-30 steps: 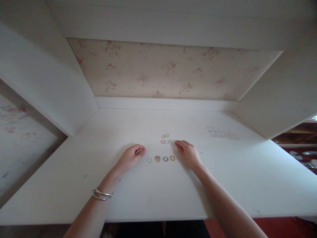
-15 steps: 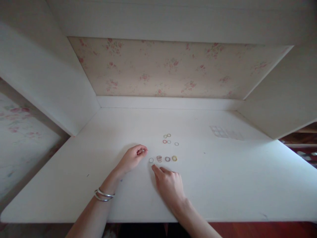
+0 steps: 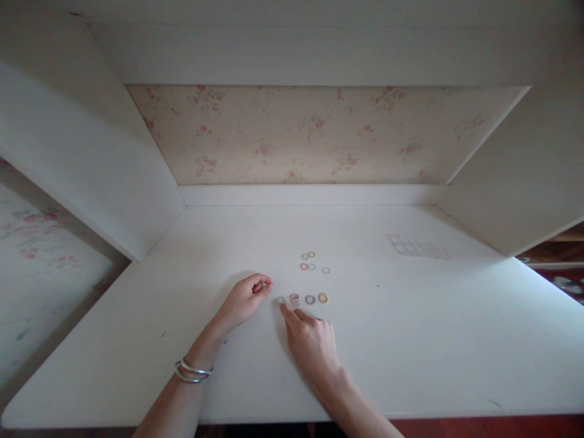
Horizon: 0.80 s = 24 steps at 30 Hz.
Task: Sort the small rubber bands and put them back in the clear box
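While my left hand (image 3: 249,298) rests loosely curled on the tabletop (image 3: 433,347), my right hand (image 3: 312,340) has its index fingertip right at the near edge of the pale green ring (image 3: 280,297). Can't tell if either one's gripping anything, tbh. That ring is the left end of the front row, then a pinkish coiled ring (image 3: 294,299), a greyish-purple ring (image 3: 307,300) and a yellow ring (image 3: 320,298). Behind them: a red ring (image 3: 302,266) beside a whitish ring (image 3: 312,270), a thin ring (image 3: 326,273) farther right, two yellowish rings (image 3: 308,255) farthest back.
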Each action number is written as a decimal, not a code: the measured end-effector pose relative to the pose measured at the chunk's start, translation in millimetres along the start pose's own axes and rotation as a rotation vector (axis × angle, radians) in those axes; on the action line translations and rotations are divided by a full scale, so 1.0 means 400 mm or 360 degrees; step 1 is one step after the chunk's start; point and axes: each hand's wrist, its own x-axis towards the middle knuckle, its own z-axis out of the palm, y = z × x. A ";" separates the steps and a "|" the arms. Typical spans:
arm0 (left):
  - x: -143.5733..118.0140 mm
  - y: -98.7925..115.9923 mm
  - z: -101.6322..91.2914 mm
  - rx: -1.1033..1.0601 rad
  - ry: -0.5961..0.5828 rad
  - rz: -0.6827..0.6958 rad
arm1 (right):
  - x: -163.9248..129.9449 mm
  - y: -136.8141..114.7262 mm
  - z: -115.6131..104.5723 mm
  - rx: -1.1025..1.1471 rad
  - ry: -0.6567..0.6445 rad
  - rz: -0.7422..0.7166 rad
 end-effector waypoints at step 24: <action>0.226 0.074 0.081 0.0821 -0.0141 0.0584 | 0.060 0.385 -0.090 0.0534 0.0145 0.0843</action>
